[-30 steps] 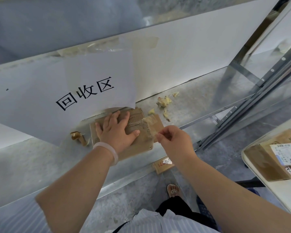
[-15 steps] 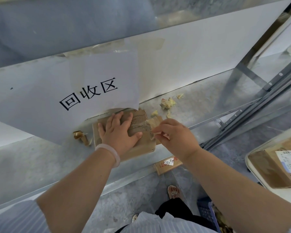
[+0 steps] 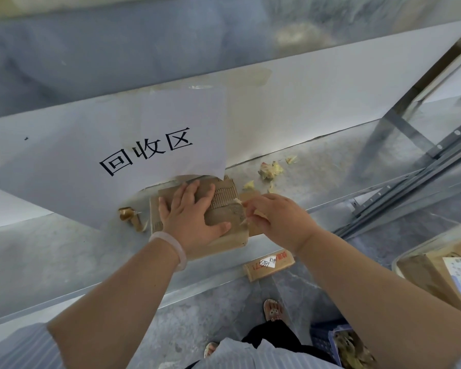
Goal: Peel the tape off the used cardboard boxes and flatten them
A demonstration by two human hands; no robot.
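The grey surface (image 3: 51, 251) in front of me is hard and speckled. A big white paper sign (image 3: 171, 129) with black writing hangs over its far side.

The cardboard box (image 3: 225, 201) lies flat in the middle of the surface, partly under the bottom edge of the sign. Its long side runs left to right. It is brown, and the top skin is torn off in one spot, so the ridges inside show.

My left hand (image 3: 190, 214) lies flat on the box with the fingers spread, pressing down. My right hand (image 3: 280, 219) is at the right end of the box, with the fingers curled and pinching a pale bit of tape (image 3: 238, 201).

A blue crate (image 3: 328, 339) on the floor, near and right, has crumpled scraps in it.

A small brown box (image 3: 269, 265) with a white label lies on the floor below.

Yellow tape scraps (image 3: 270, 169) sit far right of the box. A shiny brown tape curl (image 3: 129, 214) lies just left of it.
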